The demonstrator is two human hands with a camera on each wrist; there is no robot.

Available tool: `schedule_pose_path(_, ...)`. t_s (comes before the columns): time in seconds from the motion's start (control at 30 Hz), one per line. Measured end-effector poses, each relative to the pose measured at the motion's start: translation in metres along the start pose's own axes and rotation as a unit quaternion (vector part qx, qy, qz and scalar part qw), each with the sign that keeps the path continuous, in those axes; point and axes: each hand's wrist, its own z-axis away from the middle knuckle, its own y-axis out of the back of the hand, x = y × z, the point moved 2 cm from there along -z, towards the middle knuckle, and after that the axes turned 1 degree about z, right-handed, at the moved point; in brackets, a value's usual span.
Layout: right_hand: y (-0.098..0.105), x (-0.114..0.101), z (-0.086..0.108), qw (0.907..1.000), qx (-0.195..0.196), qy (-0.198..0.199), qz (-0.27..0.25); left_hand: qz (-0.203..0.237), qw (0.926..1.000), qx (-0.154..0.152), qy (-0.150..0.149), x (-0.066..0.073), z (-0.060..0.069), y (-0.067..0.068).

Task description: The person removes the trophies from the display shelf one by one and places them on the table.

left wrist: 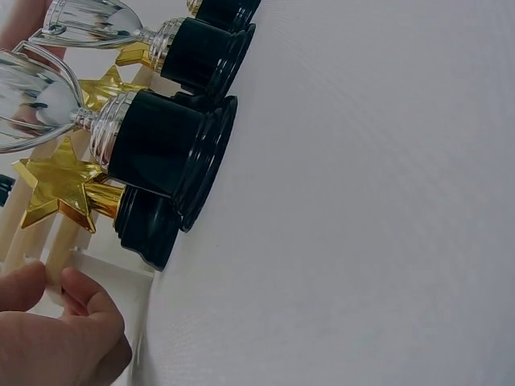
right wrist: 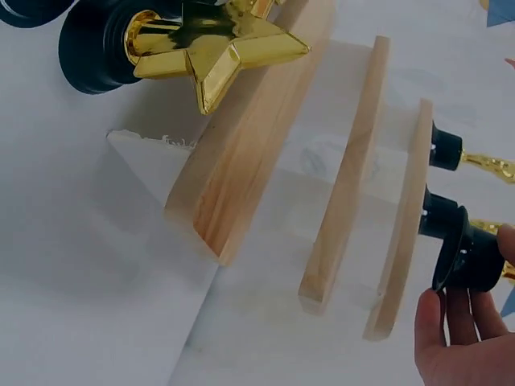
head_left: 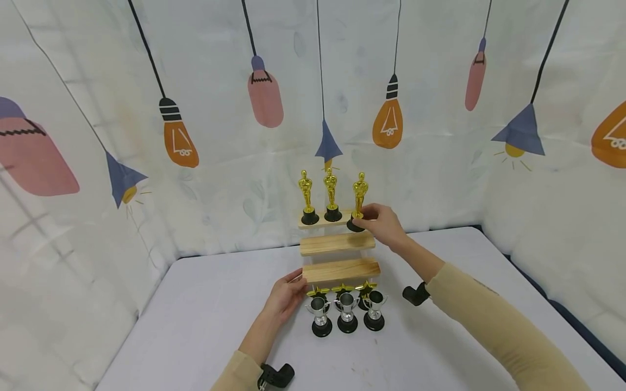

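My right hand (head_left: 386, 225) grips a gold figurine trophy (head_left: 360, 190) by its lower part at the right end of the top board (right wrist: 405, 233). In the right wrist view its black base (right wrist: 471, 261) is tilted and held off that board. Two matching figurine trophies (head_left: 305, 190) (head_left: 331, 190) stand on the top board to the left. Down at the lowest board (head_left: 341, 270), my left hand (head_left: 286, 297) pinches the left end between thumb and fingers. Silver cup trophies (head_left: 346, 312) stand on the table in front, with gold star trophies (left wrist: 60, 185) just behind them.
The wooden middle board (head_left: 337, 244) of the stepped rack lies between the other two. A white cloth covers the table (head_left: 210, 315). Behind it hangs a curtain (head_left: 220, 190) printed with lamps. A black wrist device (head_left: 415, 294) sits at my right sleeve.
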Motion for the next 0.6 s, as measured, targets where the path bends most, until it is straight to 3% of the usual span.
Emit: schedule_pose_path(0.6,-0.008,-0.008,0.029,0.9982,-0.043,-0.009,-0.041,0.0,1.0,0.004,0.008,0.001,0.001,0.0)
